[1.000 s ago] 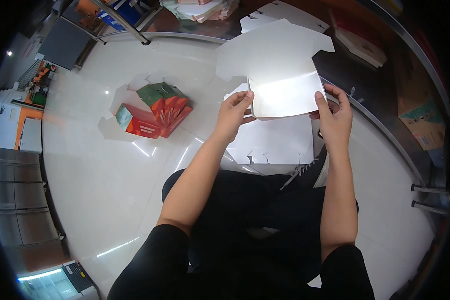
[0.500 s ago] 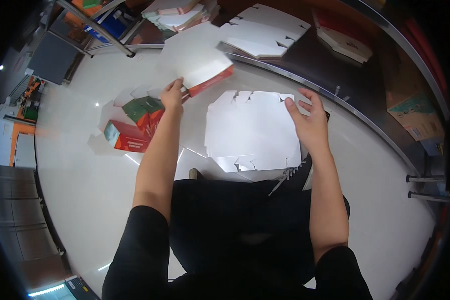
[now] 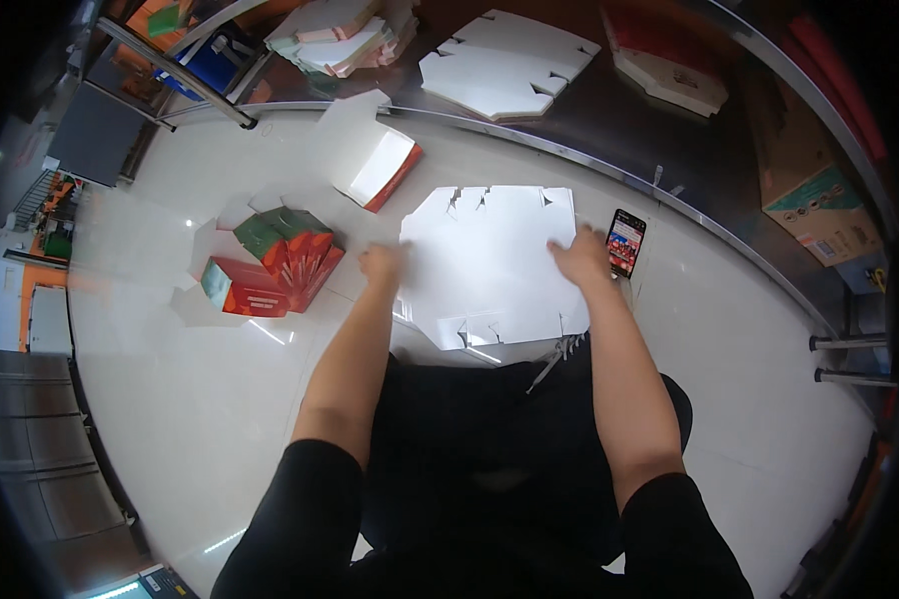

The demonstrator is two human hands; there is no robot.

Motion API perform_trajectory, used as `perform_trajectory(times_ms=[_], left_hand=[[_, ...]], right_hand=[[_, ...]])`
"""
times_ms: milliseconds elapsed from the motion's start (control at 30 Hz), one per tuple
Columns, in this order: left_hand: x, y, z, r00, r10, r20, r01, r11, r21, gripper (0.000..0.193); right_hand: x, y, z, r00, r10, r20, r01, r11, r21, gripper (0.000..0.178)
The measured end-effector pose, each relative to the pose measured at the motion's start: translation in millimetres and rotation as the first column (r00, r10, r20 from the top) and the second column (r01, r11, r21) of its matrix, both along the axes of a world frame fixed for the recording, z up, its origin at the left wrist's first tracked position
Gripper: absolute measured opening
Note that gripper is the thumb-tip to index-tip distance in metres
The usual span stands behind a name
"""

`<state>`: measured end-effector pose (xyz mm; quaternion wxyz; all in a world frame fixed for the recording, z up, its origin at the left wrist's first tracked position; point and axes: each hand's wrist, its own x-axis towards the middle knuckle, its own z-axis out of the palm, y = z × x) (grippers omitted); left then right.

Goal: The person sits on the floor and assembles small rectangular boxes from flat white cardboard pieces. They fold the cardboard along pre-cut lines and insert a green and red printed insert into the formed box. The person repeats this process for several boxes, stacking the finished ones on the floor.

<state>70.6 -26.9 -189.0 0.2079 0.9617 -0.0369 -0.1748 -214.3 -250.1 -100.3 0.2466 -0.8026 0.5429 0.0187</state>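
In front of my knees lies a stack of flat, white, die-cut box blanks (image 3: 489, 268) with notched ends. My left hand (image 3: 381, 264) is at the stack's left edge, fingers curled and slightly blurred; its grip there is unclear. At the right edge, my right hand (image 3: 584, 258) has its thumb over the top blank and its other fingers bent along the side, pinching the edge. A partly folded box (image 3: 378, 165), white inside and red outside, stands beyond the stack to the left with its lid flap up. Nearer left, several folded red and green boxes (image 3: 285, 255) sit nested together.
A phone (image 3: 625, 243) with a lit screen lies on the tiled floor right of the stack. Along the far side, a low metal-edged shelf holds more white blanks (image 3: 509, 65), piled cardboard pieces (image 3: 345, 38) and a brown carton (image 3: 819, 205). A shoelace (image 3: 557, 357) shows beside the stack.
My left hand has let go of the folded box, now on the floor, and come back to the stack's left edge. My right hand has moved nearer along the right edge, uncovering the phone.
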Motion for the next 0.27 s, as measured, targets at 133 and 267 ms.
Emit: perform_trajectory(times_ms=[133, 267], left_hand=[[-4.5, 55.6, -1.0, 0.954, -0.075, -0.290, 0.117, 0.984, 0.132, 0.103], [-33.4, 46.3, 29.3, 0.902, -0.141, -0.407, 0.156, 0.988, 0.002, 0.109]], right_hand=[[28.4, 42.0, -14.9, 0.978, 0.151, -0.144, -0.132, 0.982, 0.137, 0.076], [31.1, 23.3, -43.3, 0.966, 0.213, -0.145, -0.174, 0.955, 0.239, 0.087]])
